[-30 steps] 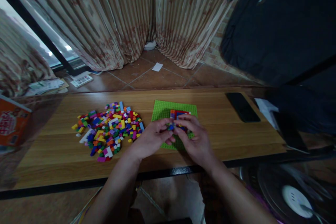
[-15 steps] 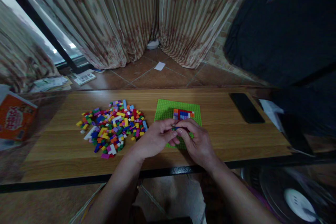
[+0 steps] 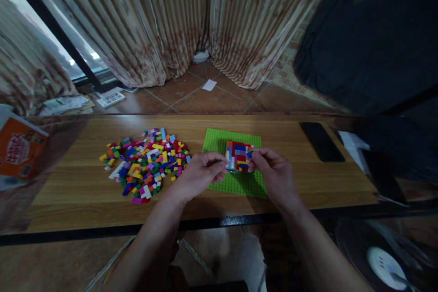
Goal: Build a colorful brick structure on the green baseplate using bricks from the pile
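Observation:
A block of joined toy bricks (image 3: 238, 155) in red, blue, white, orange and yellow sits on the green studded baseplate (image 3: 219, 136). At its right edge, my right hand (image 3: 275, 173) pinches a small blue brick (image 3: 250, 153) between thumb and finger. My left hand (image 3: 201, 171) is at the block's left edge, thumb and forefinger pressed together. Whatever may be in that pinch is too small to name. Loose coloured bricks (image 3: 147, 164) lie in a wide heap on the table, left of my left hand.
A black phone (image 3: 322, 141) lies at the right of the wooden table (image 3: 290, 187), whose dark front edge runs below my forearms. An orange package (image 3: 20, 150) stands beyond the left end. Striped curtains (image 3: 164, 32) hang behind.
My hands were together over the front of the block and have moved apart, left hand leftward, right hand rightward with the blue brick. More of the brick block now shows between them.

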### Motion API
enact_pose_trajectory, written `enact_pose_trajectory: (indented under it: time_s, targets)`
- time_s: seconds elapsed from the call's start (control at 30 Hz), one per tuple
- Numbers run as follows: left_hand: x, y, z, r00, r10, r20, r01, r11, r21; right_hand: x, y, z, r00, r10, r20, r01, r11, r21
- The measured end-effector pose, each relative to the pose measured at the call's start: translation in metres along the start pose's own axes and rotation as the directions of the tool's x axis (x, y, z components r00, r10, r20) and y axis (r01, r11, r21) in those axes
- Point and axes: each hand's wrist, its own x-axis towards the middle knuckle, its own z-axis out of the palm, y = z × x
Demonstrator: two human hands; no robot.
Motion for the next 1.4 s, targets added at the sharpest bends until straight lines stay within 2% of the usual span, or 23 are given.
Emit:
enact_pose_trajectory:
  time_s: [0.1,0.23,0.37,0.47,0.57,0.8,1.03,1.2,1.3,1.4]
  targets:
    - [0.001,-0.001,0.000,0.999,-0.025,-0.024,0.026,0.999,0.037,-0.001,0.003,-0.001,1.000,-0.007,-0.001,0.007,0.997,-0.079]
    - [0.003,-0.002,0.002,0.998,-0.049,-0.037,0.052,0.997,0.061,-0.004,0.008,-0.002,0.994,-0.089,0.071,0.104,0.962,-0.252]
    - [0.003,-0.002,0.003,0.998,-0.044,-0.043,0.047,0.995,0.083,-0.005,0.006,-0.003,0.966,-0.200,0.167,0.255,0.855,-0.452]
    - [0.003,-0.003,0.003,0.999,-0.020,-0.045,0.025,0.994,0.106,-0.005,0.003,-0.001,0.935,-0.268,0.233,0.353,0.768,-0.534]
    - [0.003,-0.004,0.004,0.999,-0.013,-0.039,0.018,0.993,0.120,-0.005,0.004,0.002,0.919,-0.297,0.259,0.393,0.737,-0.550]
    - [0.003,-0.007,0.005,1.000,0.004,-0.001,-0.004,0.990,0.138,-0.004,0.013,0.002,0.922,-0.322,0.214,0.383,0.680,-0.625]
    - [0.002,-0.007,0.003,1.000,0.023,0.002,-0.023,0.987,0.161,-0.004,0.013,-0.001,0.893,-0.351,0.283,0.446,0.594,-0.669]
    - [0.003,-0.011,0.004,1.000,0.021,-0.023,-0.017,0.989,0.149,-0.004,0.016,0.000,0.870,-0.368,0.327,0.489,0.571,-0.659]
    - [0.002,-0.010,-0.002,1.000,0.001,-0.030,0.003,0.994,0.112,-0.003,0.016,-0.001,0.868,-0.374,0.326,0.493,0.580,-0.648]
    - [-0.002,-0.006,-0.017,0.998,-0.003,-0.060,0.006,0.998,0.059,-0.004,0.012,0.002,0.866,-0.408,0.289,0.492,0.596,-0.634]
